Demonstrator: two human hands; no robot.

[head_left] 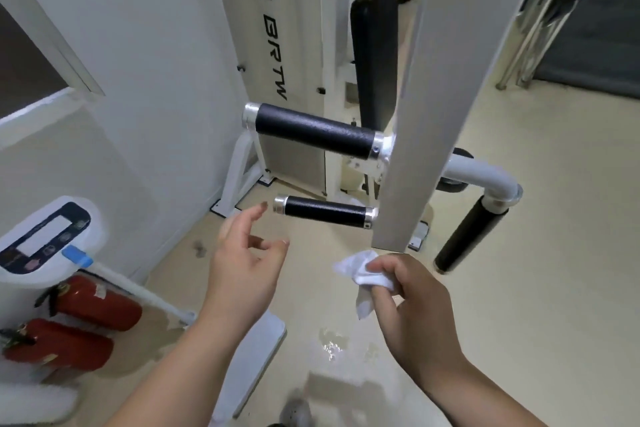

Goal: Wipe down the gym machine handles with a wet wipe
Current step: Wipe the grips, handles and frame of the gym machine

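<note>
Lower handle [323,211] just past the left hand [242,263], no wipe on it yet.
Both it and the upper handle [313,133] lie nearly level, free ends pointing left from the white post [412,114]. The right hand [412,302], below the post, pinches the bunched wipe [360,272]. The left hand is empty, fingers loosely curled. Neither handle looks plainly wiped, so I judge both are left to do.

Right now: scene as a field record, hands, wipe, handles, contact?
left hand: open, holds nothing, near free end of lower handle, not touching
right hand: grips wet wipe
wet wipe: bunched, white, touching no handle
upper handle: black grip, nothing on it
lower handle: black grip, nothing on it
floor: wet patch below the hands
</note>
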